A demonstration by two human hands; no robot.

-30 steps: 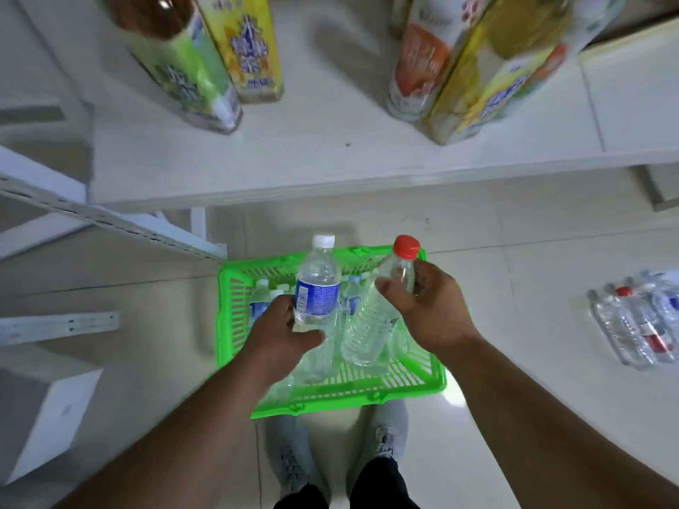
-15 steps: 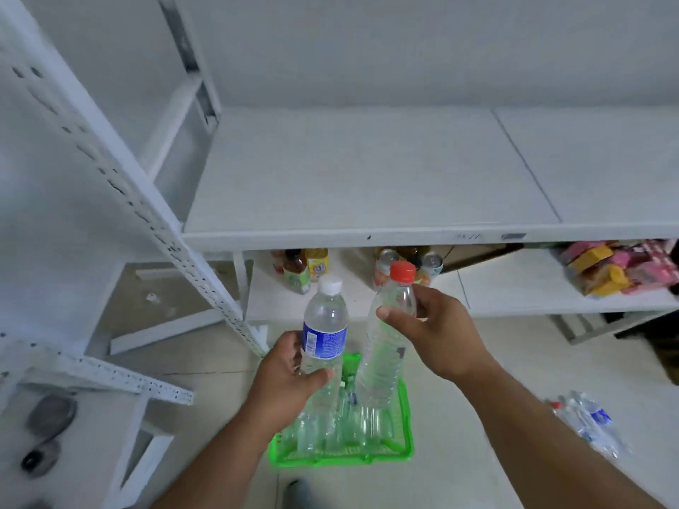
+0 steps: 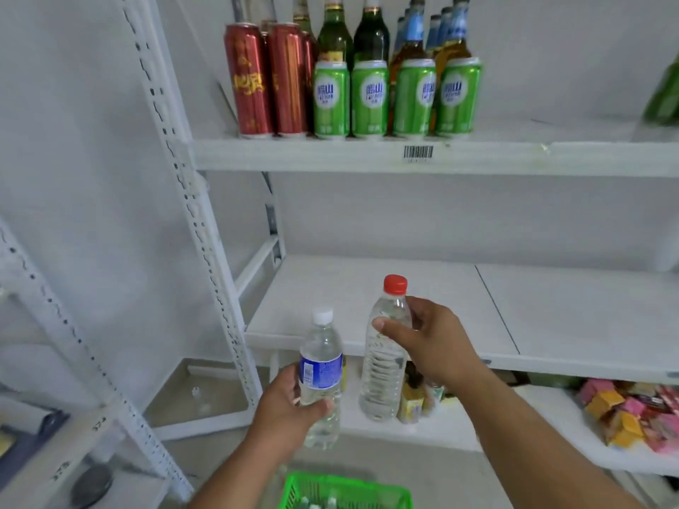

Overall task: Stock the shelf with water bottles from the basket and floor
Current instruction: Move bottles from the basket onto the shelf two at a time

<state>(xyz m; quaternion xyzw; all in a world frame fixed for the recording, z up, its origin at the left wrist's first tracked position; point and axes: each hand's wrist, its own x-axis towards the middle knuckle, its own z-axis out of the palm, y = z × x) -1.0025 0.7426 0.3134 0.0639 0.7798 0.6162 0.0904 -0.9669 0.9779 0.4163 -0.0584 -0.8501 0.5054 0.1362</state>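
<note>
White metal shelving against a plain white wall, and the middle shelf (image 3: 367,288) right in front of us is bare, so that looks like our landing spot. The shelf above holds red cans (image 3: 250,79), green cans (image 3: 367,97) and a row of glass bottles (image 3: 334,34) behind them. Lower down there are some small drink bottles and a heap of pink and yellow packets (image 3: 632,413) off to the right.

We've got a water bottle in each hand. Our left hand (image 3: 286,409) is wrapped around the lower half of the blue-label bottle (image 3: 321,376), white cap up. Our right hand (image 3: 430,343) has thumb and fingers curled round the upper body of the red-cap bottle (image 3: 385,347), which carries no label we can see. Both are upright and held out in front of the shelf edge, not on it yet. The green basket (image 3: 345,490) sits on the floor below us, and it probably has more bottles in it, though that corner is too blurry to count.

Tip for this step: lift both clear of the shelf lip, push them toward the back left corner, set them flat on their bases side by side, and only let go once each one stands steady. Starting at the back leaves room for the rest.
</note>
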